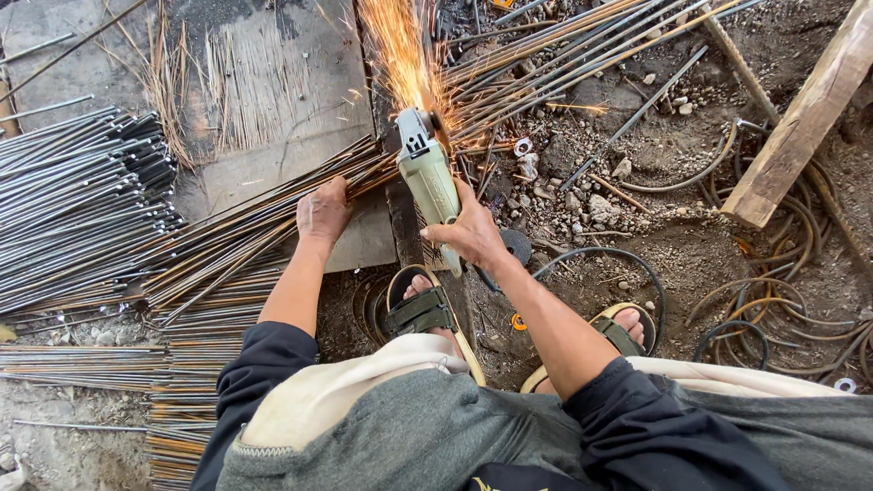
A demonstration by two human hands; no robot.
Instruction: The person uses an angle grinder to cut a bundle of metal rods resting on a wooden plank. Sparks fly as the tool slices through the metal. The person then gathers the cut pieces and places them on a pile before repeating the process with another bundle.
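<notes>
Down at the centre, the right hand is wrapped tight around the body of a pale green angle grinder, fingers closed over its rear half. The grinder points away from the person, its head pressed onto a bundle of thin steel rods, and a fan of orange sparks shoots up and away from the contact point. The left hand lies palm down on the same bundle just left of the grinder, fingers spread and bent over the rods, pinning them rather than gripping any one.

The rods are long, thin and rusty brown where the hands meet them, running slantwise from lower left to upper right across a flat grey slab. Under the grinder a dark narrow beam crosses beneath the bundle. Both feet wear sandals, the left one planted close below the grinder.

Further left lies a stack of cleaner grey rods, their cut ends facing right, and more rusty lengths spread along the lower left ground. To the right, a black cable loops over dirt and rubble, loose hoops of wire lie beyond it, and a wooden plank leans in from the upper right corner.
</notes>
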